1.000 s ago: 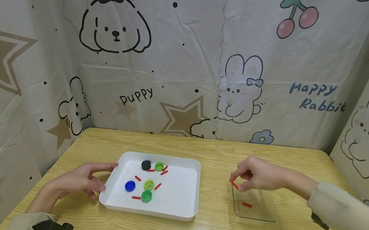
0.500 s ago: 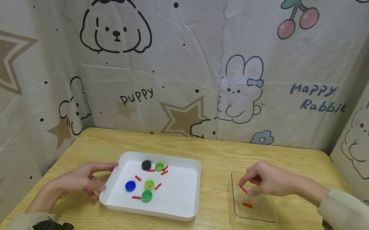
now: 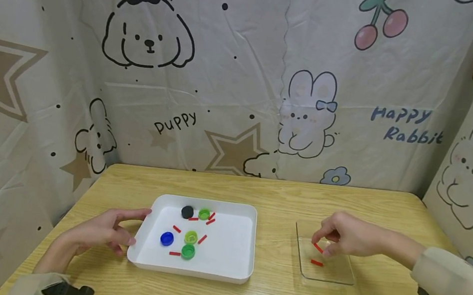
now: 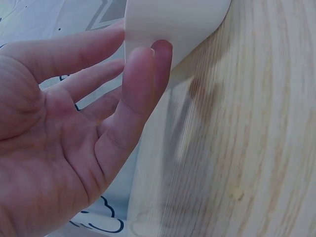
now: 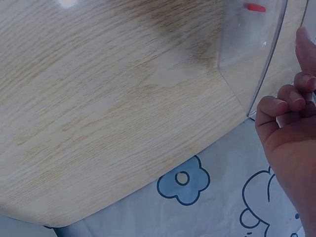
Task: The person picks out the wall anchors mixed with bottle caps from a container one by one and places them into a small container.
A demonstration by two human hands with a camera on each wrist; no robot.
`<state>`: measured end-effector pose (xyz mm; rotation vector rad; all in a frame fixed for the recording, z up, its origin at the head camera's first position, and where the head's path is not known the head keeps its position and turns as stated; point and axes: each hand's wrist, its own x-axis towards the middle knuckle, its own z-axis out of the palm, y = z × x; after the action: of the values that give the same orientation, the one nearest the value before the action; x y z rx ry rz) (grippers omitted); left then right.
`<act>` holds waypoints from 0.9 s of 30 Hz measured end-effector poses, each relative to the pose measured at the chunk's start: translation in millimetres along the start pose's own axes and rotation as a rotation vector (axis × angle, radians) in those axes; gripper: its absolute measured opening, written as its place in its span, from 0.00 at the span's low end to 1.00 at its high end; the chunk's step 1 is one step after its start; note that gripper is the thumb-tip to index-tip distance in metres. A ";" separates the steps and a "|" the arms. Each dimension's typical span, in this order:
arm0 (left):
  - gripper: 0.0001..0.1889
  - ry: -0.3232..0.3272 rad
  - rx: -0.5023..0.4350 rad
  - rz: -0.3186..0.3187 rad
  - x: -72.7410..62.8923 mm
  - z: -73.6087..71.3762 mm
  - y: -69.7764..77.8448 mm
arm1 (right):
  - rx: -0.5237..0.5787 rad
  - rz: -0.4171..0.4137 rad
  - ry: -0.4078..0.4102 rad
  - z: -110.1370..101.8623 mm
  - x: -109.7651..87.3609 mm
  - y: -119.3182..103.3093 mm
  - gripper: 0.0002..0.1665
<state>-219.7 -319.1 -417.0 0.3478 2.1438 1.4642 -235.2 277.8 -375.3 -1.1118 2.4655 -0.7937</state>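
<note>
My right hand (image 3: 355, 237) pinches a short red stick (image 3: 317, 248) between thumb and index finger, over a clear plastic box (image 3: 327, 281). Another red stick (image 3: 317, 263) lies in that box; the right wrist view shows one red stick (image 5: 256, 8) through the clear wall. In that view the pinching fingertips are mostly out of frame. At the left, my left hand (image 3: 93, 229) touches the left side of a white tray (image 3: 231, 247) with fingers spread. The left wrist view has its fingertips against the white tray wall (image 4: 173, 19).
Inside the tray are a black cap (image 3: 187, 212), a blue cap (image 3: 166, 238), several green caps (image 3: 188, 251) and several red sticks (image 3: 174, 254). Both containers stand on a wooden table (image 3: 270, 293). A printed curtain (image 3: 235, 92) hangs behind it.
My right hand has moved right and slightly toward the near side with the red stick, from the box's far left corner to over its middle. The left hand and tray have not moved.
</note>
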 end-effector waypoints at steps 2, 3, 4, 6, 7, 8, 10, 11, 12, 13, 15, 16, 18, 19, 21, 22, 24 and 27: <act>0.45 0.004 0.002 -0.001 0.2 0.1 0.0 | -0.002 0.001 -0.002 0.7 -0.6 1.3 0.14; 0.45 0.003 0.003 0.002 0.3 0.1 0.0 | -0.002 0.000 -0.003 0.9 -1.1 1.9 0.14; 0.45 0.004 0.003 0.002 0.5 0.1 0.0 | -0.003 -0.002 -0.003 1.2 -1.4 2.4 0.14; 0.45 0.003 0.005 0.003 0.6 0.2 0.0 | -0.006 -0.006 -0.003 1.5 -1.9 3.8 0.14; 0.45 0.003 0.005 0.004 0.7 0.1 0.0 | -0.001 -0.004 -0.004 1.5 -2.1 4.4 0.15; 0.44 0.003 0.006 0.005 0.7 0.1 0.0 | 0.001 -0.001 -0.005 1.5 -2.2 4.8 0.15; 0.44 0.004 0.005 0.004 0.7 -0.1 -0.6 | 0.008 0.010 -0.009 1.2 -2.1 5.2 0.17; 0.45 0.003 0.005 0.005 0.6 -0.3 -1.0 | 0.011 0.018 -0.011 1.1 -1.9 5.4 0.18; 0.45 0.004 0.002 0.005 0.6 -0.4 -1.6 | 0.014 0.026 -0.013 0.9 -1.8 5.4 0.18; 0.45 0.005 0.002 0.006 0.7 -0.8 -2.6 | 0.014 0.035 -0.014 0.8 -1.6 5.3 0.19; 0.45 0.005 -0.002 0.007 0.8 -1.3 -4.1 | 0.008 0.044 -0.012 1.1 -1.0 4.9 0.19; 0.45 0.005 -0.003 0.008 0.8 -1.4 -4.5 | 0.006 0.046 -0.010 1.2 -0.6 4.6 0.18; 0.45 0.007 -0.005 0.008 0.9 -1.3 -4.8 | -0.002 0.043 -0.001 1.6 -0.3 3.9 0.17; 0.45 0.008 -0.004 0.007 0.9 -1.2 -4.6 | -0.007 0.041 0.004 1.9 0.1 3.4 0.16; 0.45 0.011 -0.002 0.004 0.8 -0.5 -3.4 | -0.012 0.039 0.011 1.9 0.6 2.3 0.16; 0.45 0.012 0.000 0.003 0.8 -0.2 -2.8 | -0.012 0.038 0.014 1.7 0.9 1.4 0.16; 0.45 0.014 0.003 0.000 0.6 0.1 -2.0 | -0.015 0.038 0.018 1.4 1.8 -0.7 0.16; 0.45 0.015 0.007 -0.002 0.6 0.4 -1.6 | -0.012 0.035 0.021 0.8 4.3 -4.1 0.17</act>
<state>-219.9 -319.1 -418.8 0.3383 2.1612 1.4630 -235.2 272.1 -373.7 -1.0673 2.5027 -0.7852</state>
